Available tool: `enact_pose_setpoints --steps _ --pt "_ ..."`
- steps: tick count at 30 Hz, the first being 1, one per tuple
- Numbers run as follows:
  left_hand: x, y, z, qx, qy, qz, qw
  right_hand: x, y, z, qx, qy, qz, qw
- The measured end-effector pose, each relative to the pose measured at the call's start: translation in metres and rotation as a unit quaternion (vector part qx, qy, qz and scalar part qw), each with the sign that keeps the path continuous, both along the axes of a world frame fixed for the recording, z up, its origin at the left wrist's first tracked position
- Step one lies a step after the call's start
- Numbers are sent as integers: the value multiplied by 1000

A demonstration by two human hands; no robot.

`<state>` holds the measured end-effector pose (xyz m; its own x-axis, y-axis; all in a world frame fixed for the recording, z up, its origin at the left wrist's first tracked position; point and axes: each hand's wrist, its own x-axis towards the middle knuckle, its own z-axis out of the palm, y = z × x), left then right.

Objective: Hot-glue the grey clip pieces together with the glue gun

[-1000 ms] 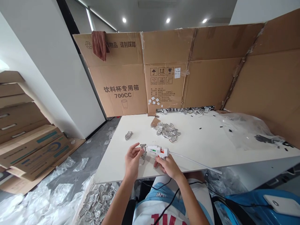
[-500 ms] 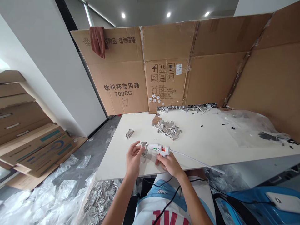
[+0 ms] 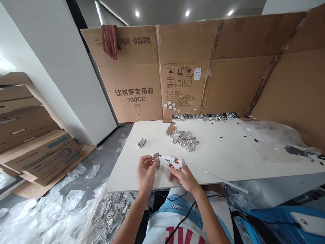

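Near the front edge of the white table point(image 3: 215, 162), my left hand point(image 3: 147, 170) pinches a small metal buckle-like piece point(image 3: 157, 160) between thumb and fingers. My right hand point(image 3: 185, 176) is wrapped round the handle of a white glue gun point(image 3: 173, 160), its nozzle pointing left at the metal piece. A long clear glue stick point(image 3: 215, 177) sticks out of the gun's back. Beyond my hands lies a pile of similar metal pieces point(image 3: 184, 138). One or two more pieces point(image 3: 142, 142) lie apart at the left.
Tall cardboard panels point(image 3: 132, 78) stand behind the table, with more metal pieces point(image 3: 215, 117) at their foot. A plastic bag point(image 3: 274, 139) lies at the right. Below the table's left front is a container of metal pieces point(image 3: 110, 213). A black cable point(image 3: 181, 220) crosses my lap.
The view has shifted slightly. The metal piece in my left hand is tilted a little differently and sits slightly off the nozzle tip. Both hands keep their holds.
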<state>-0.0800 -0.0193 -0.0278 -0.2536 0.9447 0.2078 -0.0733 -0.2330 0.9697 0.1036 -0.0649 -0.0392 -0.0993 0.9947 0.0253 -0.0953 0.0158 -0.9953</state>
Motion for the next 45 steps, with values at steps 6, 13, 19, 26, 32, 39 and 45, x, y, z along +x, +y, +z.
enact_pose_setpoints --steps 6,13,19,26,32,39,45 --pt "-1 -1 0 8 -4 -2 1000 -1 -1 2 -9 -27 35 999" --pt "-3 -2 2 3 -13 3 1000 1 1 1 -7 -18 53 998" --pt "-2 0 -1 -6 -27 11 1000 1 0 1 -1 -15 54 998" --pt "-26 26 11 -51 -8 19 998 10 -4 0 -17 115 -43 992" --pt "-69 78 31 -35 186 -19 982 9 1 1 -28 199 -159 967" --pt "-74 112 42 -18 480 -28 877 8 9 3 -6 274 -273 922" --pt "-47 112 49 -45 687 34 724 10 13 -1 5 306 -306 901"
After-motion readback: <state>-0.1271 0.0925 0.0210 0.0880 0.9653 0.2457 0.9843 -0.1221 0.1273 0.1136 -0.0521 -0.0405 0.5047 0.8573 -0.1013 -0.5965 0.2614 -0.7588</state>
